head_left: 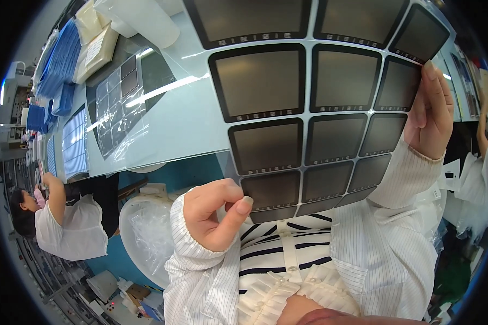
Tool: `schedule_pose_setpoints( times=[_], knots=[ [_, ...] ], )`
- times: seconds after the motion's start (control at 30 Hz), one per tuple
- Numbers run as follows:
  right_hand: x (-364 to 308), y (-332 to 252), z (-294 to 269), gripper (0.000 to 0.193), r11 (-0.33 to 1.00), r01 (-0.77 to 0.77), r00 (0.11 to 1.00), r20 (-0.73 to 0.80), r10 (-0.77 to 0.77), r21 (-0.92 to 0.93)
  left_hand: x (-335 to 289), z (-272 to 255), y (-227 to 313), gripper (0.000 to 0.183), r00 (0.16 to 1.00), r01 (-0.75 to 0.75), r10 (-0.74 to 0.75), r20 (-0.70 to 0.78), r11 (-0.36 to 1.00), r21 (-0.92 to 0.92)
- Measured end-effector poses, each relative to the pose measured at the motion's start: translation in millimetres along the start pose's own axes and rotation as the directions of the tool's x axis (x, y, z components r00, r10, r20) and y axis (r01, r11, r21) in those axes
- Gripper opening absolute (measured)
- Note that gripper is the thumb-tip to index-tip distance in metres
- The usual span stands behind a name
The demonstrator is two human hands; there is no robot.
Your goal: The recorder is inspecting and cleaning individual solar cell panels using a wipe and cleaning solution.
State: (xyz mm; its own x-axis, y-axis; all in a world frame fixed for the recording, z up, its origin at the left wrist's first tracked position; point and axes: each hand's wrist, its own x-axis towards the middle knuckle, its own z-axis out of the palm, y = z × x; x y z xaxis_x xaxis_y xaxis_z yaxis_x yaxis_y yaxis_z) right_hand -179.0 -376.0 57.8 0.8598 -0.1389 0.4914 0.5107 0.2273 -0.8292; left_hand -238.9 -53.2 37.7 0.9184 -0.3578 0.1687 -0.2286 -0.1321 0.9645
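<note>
A large sheet of dark rectangular panels [259, 81], each with a black border and set in rows on a pale backing, is held up in front of my chest. My left hand [214, 214] pinches its lower left edge between thumb and fingers. At the sheet's right edge my right hand [432, 111] grips it, thumb near the border and fingers partly behind. The sheet tilts and hides part of the table behind it. On the table to the left lies a clear sheet [111, 111] with a few dark panels left on it.
Blue stacked sheets [58, 59] and a cream packet [96, 54] lie at the table's far left, by a translucent white container [152, 24]. Below the glass-topped table [184, 122], a white tub [138, 230] holds clear plastic film. A co-worker [73, 225] sits at left.
</note>
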Motion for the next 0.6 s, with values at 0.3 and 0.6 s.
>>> schedule_pose_setpoints(
  times=[0.3,0.6],
  knots=[
    [6,-5,36,0.021,0.998,-0.068,0.997,-0.047,0.067,-0.014,-8,-16,-6,0.018,0.978,-0.059,0.052,-0.203,0.998,-0.032],
    [14,7,46,0.027,0.999,-0.024,0.994,0.111,0.021,0.024,-14,-31,-14,0.016,0.938,-0.143,0.125,-0.323,0.989,-0.03]
  ],
)
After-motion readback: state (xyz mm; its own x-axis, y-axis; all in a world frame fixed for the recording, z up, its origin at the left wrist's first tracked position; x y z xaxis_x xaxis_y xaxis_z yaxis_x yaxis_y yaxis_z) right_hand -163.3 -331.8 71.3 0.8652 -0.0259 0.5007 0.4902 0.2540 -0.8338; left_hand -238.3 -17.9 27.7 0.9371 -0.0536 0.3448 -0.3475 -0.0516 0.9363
